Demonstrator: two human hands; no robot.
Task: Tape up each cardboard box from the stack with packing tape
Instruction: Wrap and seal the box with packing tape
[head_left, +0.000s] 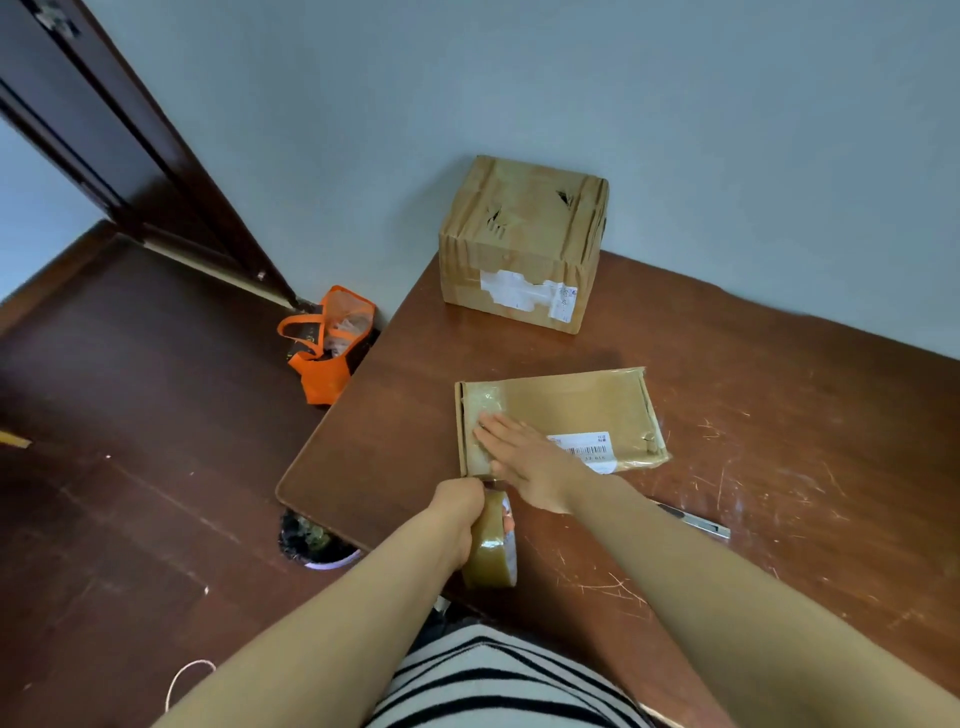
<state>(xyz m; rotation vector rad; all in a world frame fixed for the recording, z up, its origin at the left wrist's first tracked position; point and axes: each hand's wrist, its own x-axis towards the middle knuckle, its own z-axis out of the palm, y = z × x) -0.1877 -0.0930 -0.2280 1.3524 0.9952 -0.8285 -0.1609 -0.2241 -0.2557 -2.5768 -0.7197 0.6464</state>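
Observation:
A flat cardboard box (582, 410) with a white barcode label lies in the middle of the brown table (779, 441). My right hand (524, 462) lies flat on its left part, fingers straight, pressing clear tape down near the left edge. My left hand (462, 514) grips a brown roll of packing tape (493, 545) just off the box's near-left corner, with a strip running from the roll onto the box. A taller cube-shaped cardboard box (524, 244) stands at the back of the table against the wall.
A utility knife (696, 522) lies on the table right of my right forearm. An orange bag (327, 343) sits on the dark floor by the table's left side. A small potted plant (311, 540) stands under the table's near-left corner. A door frame rises at far left.

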